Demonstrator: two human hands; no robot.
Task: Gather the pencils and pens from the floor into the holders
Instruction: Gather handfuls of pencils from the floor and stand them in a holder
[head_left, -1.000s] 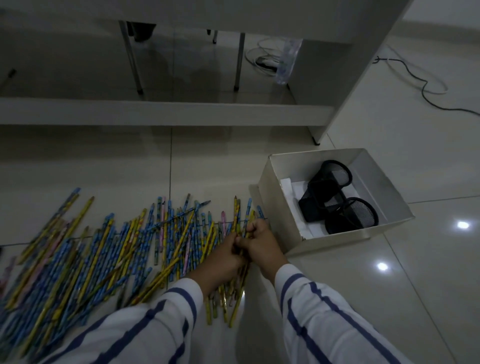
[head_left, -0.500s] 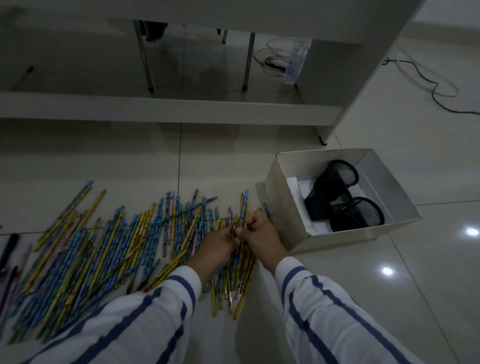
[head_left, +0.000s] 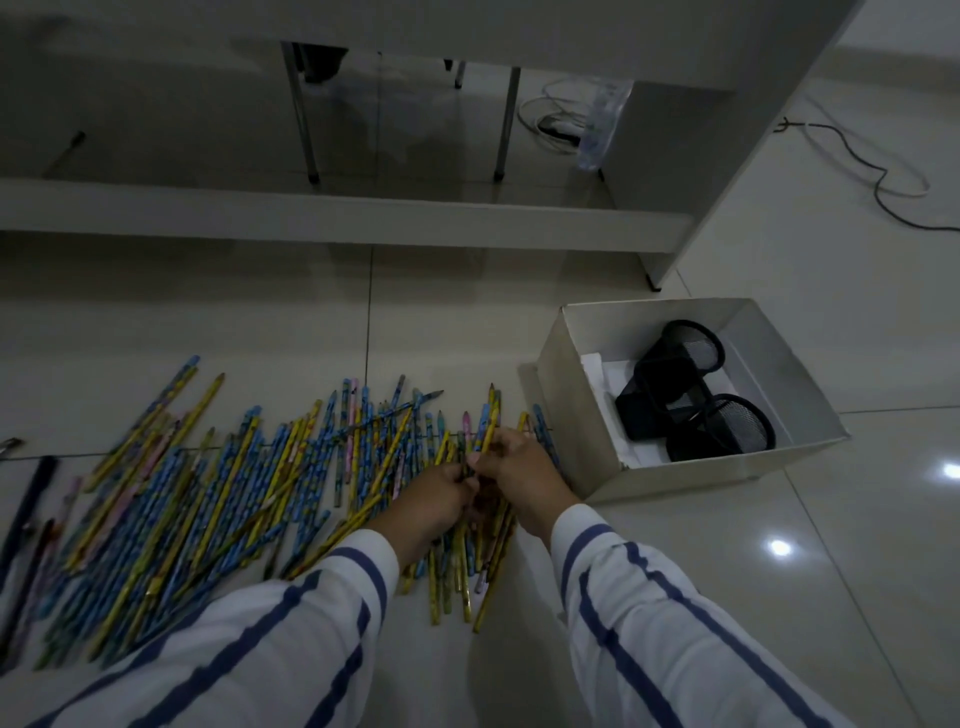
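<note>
Dim, bluish light leaves the floor (head_left: 779, 322) dull and grainy, with two small white glare spots right of the box (head_left: 691, 475) and straight lines bowed toward the edges.

Floor (head_left: 779, 623): pale tile, dim light. Pencils (head_left: 234, 493), mostly blue and yellow, lie in a wide fan across it from left to centre. Your left grip (head_left: 441, 493) and right grip (head_left: 524, 473) meet at the fan's right end, fingers curled, both pinching a few pencils there. An open white box (head_left: 701, 483) sits just beside the right grip. Black mesh holders (head_left: 696, 395) lie tipped inside it. A cable (head_left: 883, 179) trails at far right.
</note>
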